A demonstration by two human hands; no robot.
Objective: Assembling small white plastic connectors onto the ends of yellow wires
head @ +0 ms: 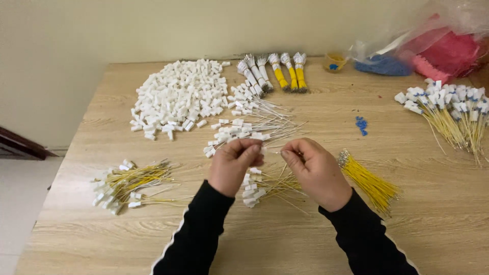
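Observation:
My left hand (pixel 233 164) pinches a small white plastic connector (pixel 263 150) between thumb and fingers. My right hand (pixel 317 170) pinches a thin wire (pixel 275 152) whose tip points at that connector; the two hands almost touch above the wooden table (pixel 285 239). Under my hands lies a small pile of yellow wires with white connectors (pixel 262 186). A loose bundle of bare yellow wires (pixel 369 183) lies just right of my right hand.
A heap of white connectors (pixel 178 97) sits at the back left, white wires with connectors (pixel 244 127) ahead of my hands. Tied wire bundles (pixel 272 71) lie at the back. Finished yellow wires lie at left (pixel 127 186) and right (pixel 453 112). Plastic bags (pixel 433 51) stand at the back right.

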